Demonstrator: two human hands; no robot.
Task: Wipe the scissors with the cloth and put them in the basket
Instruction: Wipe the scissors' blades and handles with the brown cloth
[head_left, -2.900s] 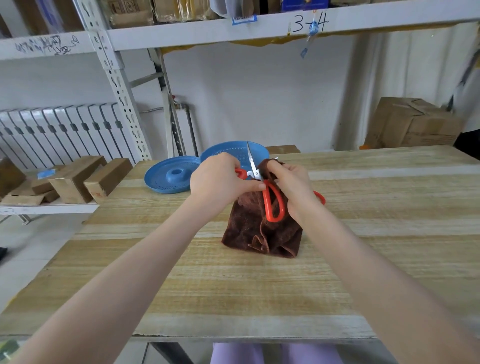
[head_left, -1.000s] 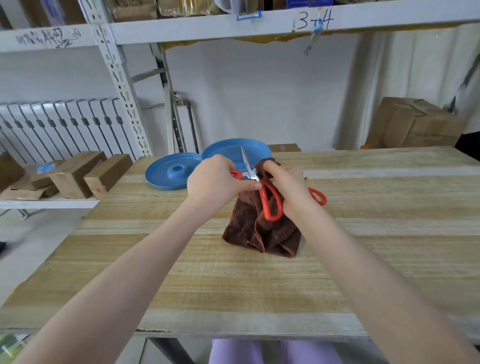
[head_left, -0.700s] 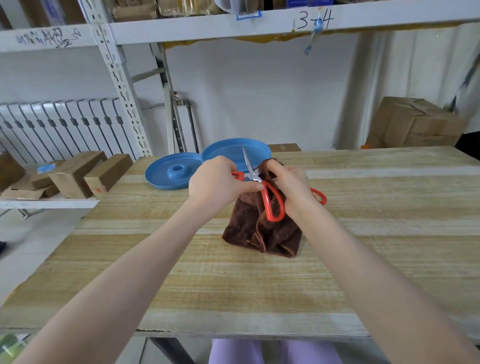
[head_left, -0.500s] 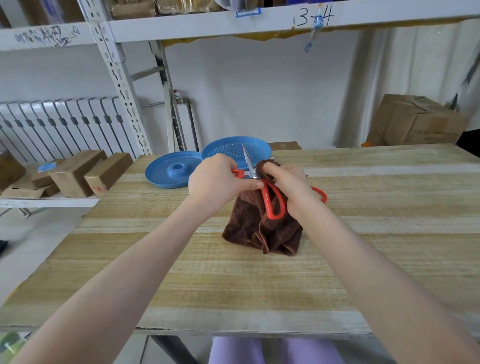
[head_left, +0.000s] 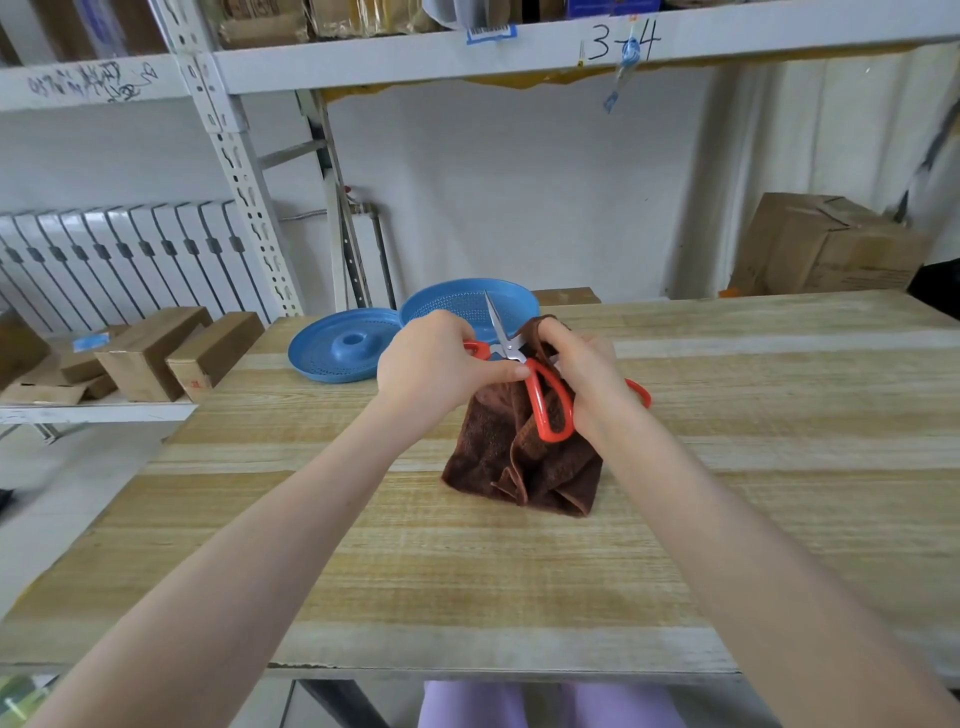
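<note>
Red-handled scissors (head_left: 540, 395) are held over the wooden table (head_left: 519, 571), their open steel blades pointing up and away. My left hand (head_left: 431, 366) grips one red handle, thumb on the pivot. My right hand (head_left: 584, 371) grips a brown cloth (head_left: 519, 462) bunched around one blade; the rest of the cloth hangs down to the tabletop. Part of another red handle (head_left: 641, 392) shows behind my right wrist. The blue perforated basket (head_left: 460, 309) stands just behind my hands at the table's far edge.
A blue round lid (head_left: 340, 351) with a raised centre lies left of the basket. Wooden blocks (head_left: 156, 351) sit on a low shelf to the left. A metal rack (head_left: 234, 171) and a radiator stand behind; a cardboard box (head_left: 826, 249) is at the far right.
The scissors and cloth stay in both hands at the same spot. My right hand has shifted the cloth slightly up and down along the blade.
</note>
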